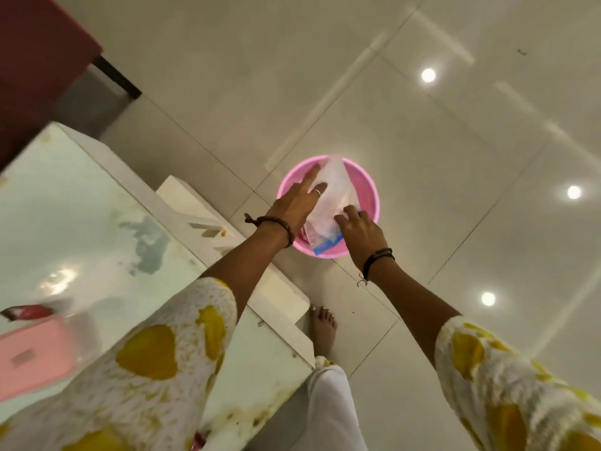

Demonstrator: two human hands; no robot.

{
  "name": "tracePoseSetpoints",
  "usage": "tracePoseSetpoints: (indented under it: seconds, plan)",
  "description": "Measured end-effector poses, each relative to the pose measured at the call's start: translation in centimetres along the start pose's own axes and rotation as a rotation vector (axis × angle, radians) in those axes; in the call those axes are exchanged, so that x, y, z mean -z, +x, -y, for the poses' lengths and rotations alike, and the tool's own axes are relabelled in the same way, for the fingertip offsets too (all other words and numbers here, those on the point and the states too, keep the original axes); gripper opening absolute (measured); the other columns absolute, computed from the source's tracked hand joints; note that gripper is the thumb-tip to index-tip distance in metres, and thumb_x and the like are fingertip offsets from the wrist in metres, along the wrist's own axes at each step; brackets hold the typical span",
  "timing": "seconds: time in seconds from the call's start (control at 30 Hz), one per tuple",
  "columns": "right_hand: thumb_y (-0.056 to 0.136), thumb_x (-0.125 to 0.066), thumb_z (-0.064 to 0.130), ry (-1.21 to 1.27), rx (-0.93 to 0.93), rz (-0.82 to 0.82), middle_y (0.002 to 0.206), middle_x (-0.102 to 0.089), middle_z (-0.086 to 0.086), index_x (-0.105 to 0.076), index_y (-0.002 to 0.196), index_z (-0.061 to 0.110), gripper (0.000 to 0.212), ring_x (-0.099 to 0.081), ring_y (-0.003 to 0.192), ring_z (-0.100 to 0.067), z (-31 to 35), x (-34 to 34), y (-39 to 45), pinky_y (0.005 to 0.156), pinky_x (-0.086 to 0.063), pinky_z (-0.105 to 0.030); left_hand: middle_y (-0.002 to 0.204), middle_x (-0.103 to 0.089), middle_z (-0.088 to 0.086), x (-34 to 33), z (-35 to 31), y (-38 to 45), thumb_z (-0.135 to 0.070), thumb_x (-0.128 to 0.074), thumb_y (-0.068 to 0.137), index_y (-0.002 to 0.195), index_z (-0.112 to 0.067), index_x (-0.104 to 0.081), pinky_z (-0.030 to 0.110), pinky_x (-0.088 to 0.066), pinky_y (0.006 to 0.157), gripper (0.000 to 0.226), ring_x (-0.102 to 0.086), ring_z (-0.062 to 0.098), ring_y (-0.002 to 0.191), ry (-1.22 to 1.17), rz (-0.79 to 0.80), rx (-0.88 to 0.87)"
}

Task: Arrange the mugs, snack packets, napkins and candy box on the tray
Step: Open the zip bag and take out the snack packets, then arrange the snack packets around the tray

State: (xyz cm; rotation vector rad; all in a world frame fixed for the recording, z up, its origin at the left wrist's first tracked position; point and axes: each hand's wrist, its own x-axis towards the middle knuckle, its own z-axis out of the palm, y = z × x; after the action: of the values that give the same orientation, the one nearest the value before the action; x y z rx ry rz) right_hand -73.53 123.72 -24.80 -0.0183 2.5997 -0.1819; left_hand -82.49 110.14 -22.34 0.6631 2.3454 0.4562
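A pink plastic tub stands on the floor beside the table. Inside it leans a clear plastic bag holding packets, with blue and red showing at its lower end. My left hand reaches into the tub with fingers spread along the bag's left side. My right hand grips the bag's lower right edge. On the table at the far left lie a pink lidded box and a red packet, both blurred. No mugs or napkins are in view.
A white glass-topped table fills the left side, its stepped corner close to the tub. A dark red cabinet stands at the top left. My bare foot is on the glossy tiled floor.
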Motion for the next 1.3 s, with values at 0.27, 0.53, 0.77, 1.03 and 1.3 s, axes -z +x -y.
tracePoseSetpoints:
  seconds: [0.27, 0.53, 0.77, 1.03, 1.3]
  plan:
    - [0.094, -0.041, 0.012, 0.058, -0.058, 0.269, 0.157, -0.006, -0.016, -0.01, 0.146, 0.023, 0.061, -0.046, 0.125, -0.039, -1.8, -3.4, 4.2, 0.096, -0.045, -0.047, 0.159, 0.01, 0.007, -4.6, 0.3, 2.6, -0.046, -0.031, 0.095, 0.148, -0.029, -0.005, 0.056, -0.001, 0.115, 0.061, 0.006, 0.033, 0.145, 0.374, 0.511, 0.282]
    - [0.095, -0.039, 0.014, 0.252, 0.012, -0.22, 0.103, -0.065, -0.012, -0.054, 0.113, 0.009, 0.025, -0.065, 0.078, -0.034, 5.9, 3.8, -3.0, 0.061, -0.053, -0.039, 0.13, -0.057, 0.011, 0.8, -3.8, -7.1, -0.012, -0.044, 0.092, 0.137, -0.018, -0.038, 0.041, -0.048, 0.092, 0.046, -0.056, 0.03, 0.114, -0.501, -0.187, 0.471]
    - [0.091, -0.049, 0.011, 0.397, 0.329, -0.436, 0.095, -0.072, -0.009, -0.063, 0.102, 0.008, 0.018, -0.067, 0.07, -0.032, 20.9, 8.9, -12.9, 0.058, -0.055, -0.043, 0.11, -0.068, 0.003, 3.6, -0.2, -27.4, 0.004, -0.047, 0.084, 0.116, -0.017, -0.057, 0.008, -0.044, 0.079, 0.039, -0.063, 0.017, 0.097, -0.851, -0.752, 0.463]
    - [0.091, -0.05, 0.013, 0.407, 0.656, -0.345, 0.079, -0.073, -0.001, -0.062, 0.101, 0.014, 0.015, -0.059, 0.052, -0.024, 44.1, 4.9, -30.0, 0.052, -0.051, -0.038, 0.093, -0.064, -0.007, -0.3, 6.8, -57.5, -0.002, -0.05, 0.087, 0.108, -0.018, -0.06, 0.002, -0.043, 0.069, 0.029, -0.061, 0.001, 0.078, -0.916, -1.12, 0.616]
    - [0.093, -0.049, 0.019, 0.409, 0.85, -0.105, 0.08, -0.073, 0.002, -0.06, 0.103, 0.024, 0.016, -0.058, 0.055, -0.018, 59.3, -1.5, -42.3, 0.055, -0.048, -0.032, 0.102, -0.065, 0.0, -8.1, 11.1, -78.0, -0.003, -0.05, 0.09, 0.116, -0.017, -0.056, -0.001, -0.043, 0.069, 0.03, -0.06, 0.006, 0.09, -1.001, -1.202, 0.798]
